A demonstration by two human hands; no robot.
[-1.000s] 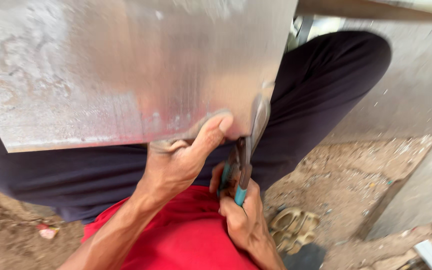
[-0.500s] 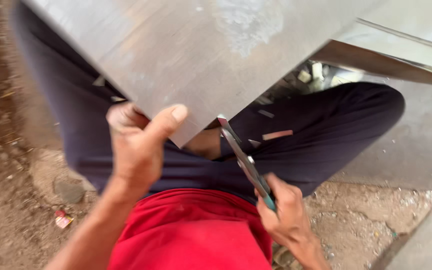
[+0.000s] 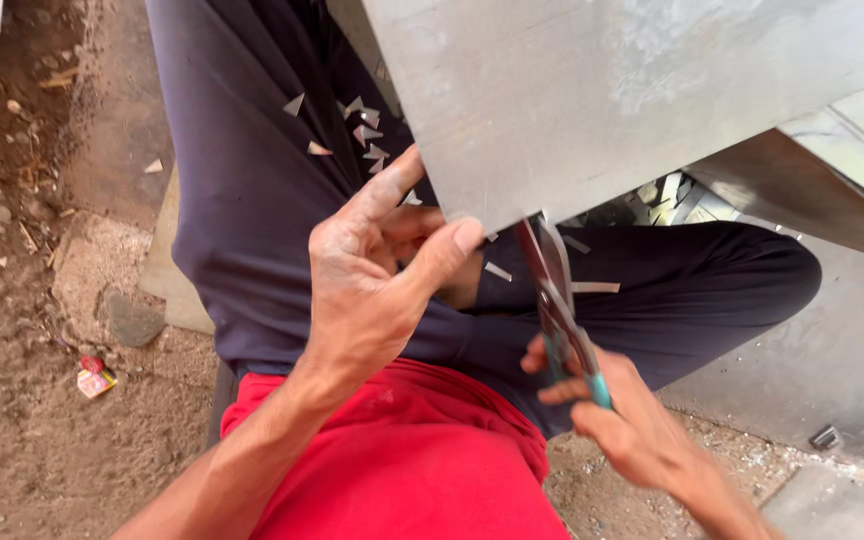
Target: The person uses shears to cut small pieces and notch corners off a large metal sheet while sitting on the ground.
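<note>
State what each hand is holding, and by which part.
The left hand grips the metal sheet at its lower corner, thumb on top. The right hand holds the snips by their teal handles.

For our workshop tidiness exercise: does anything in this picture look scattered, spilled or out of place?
Yes. Small triangular metal offcuts lie scattered over the person's dark trousers, below the metal sheet that the left hand holds while the right hand works the snips.
</note>
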